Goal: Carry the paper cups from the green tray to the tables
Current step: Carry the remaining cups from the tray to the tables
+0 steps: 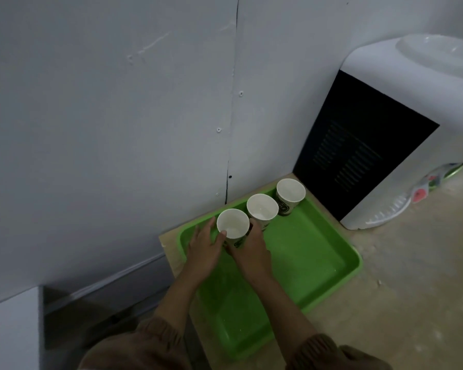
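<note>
The nearest cup (233, 227) is clasped by the left hand (205, 248) and right hand (250, 249). Two more cups (262, 210) (290, 194) are lined up toward 1 o'clock on the green tray (318, 252).

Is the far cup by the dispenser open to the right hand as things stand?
Probably yes. The far cup stands upright and untouched, with bare tray on its near side. The right hand sits at the near cup, so it must let go first.
</note>
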